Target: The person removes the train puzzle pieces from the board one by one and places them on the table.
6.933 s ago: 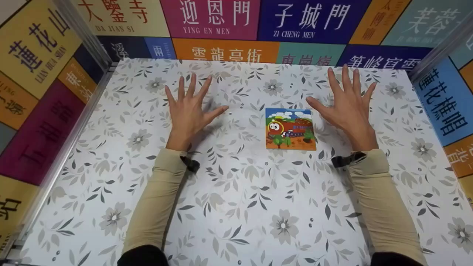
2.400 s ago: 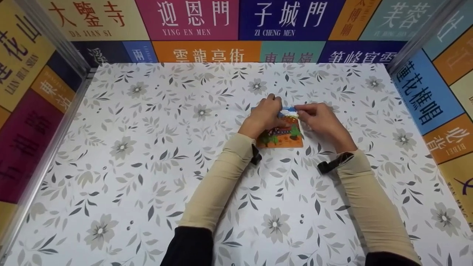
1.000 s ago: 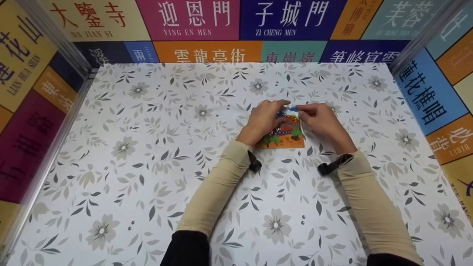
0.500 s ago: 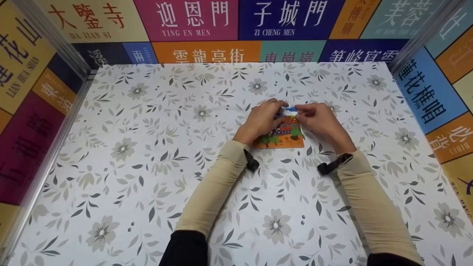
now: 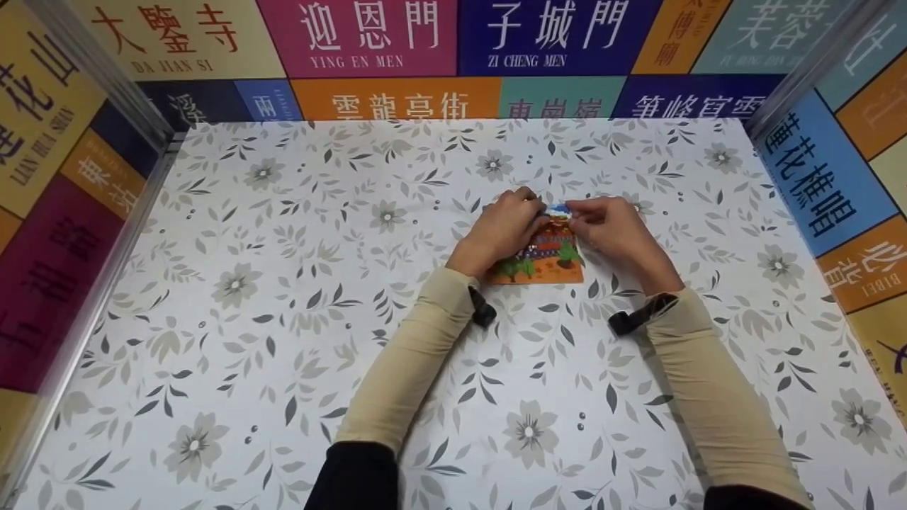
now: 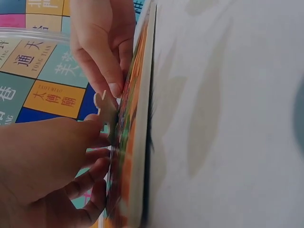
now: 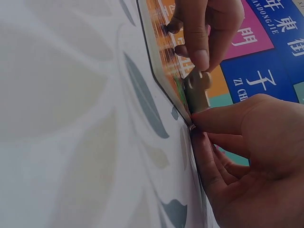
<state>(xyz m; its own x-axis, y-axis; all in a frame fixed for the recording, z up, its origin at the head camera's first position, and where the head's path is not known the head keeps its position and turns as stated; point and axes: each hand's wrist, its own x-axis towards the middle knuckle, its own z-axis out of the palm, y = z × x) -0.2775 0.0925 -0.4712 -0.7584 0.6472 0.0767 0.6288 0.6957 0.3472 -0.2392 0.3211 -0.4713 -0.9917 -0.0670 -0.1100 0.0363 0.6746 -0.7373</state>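
Observation:
A small square jigsaw puzzle point(image 5: 538, 273) with a cartoon train picture lies on the floral tabletop, right of centre. My left hand point(image 5: 503, 228) covers its left half and hides the train's front. In the left wrist view, that hand pinches a loose puzzle piece point(image 6: 108, 111) with a rounded knob, tilted up from the picture; the right wrist view shows the same puzzle piece point(image 7: 197, 88) beneath the left thumb. My right hand point(image 5: 611, 225) pinches the puzzle's far right corner, thumb above and curled fingers point(image 7: 205, 159) at the rim.
White cloth with grey flowers and leaves covers the table point(image 5: 283, 397). Coloured panels with Chinese lettering point(image 5: 397, 95) stand along the back and both sides. A black wrist strap with a small camera point(image 5: 483, 312) sits on each sleeve.
Both hands, earlier spread beside the puzzle, have come together on it. Over the last second the left fingers have drawn in at the upper edge. The right hand has stayed at the corner.

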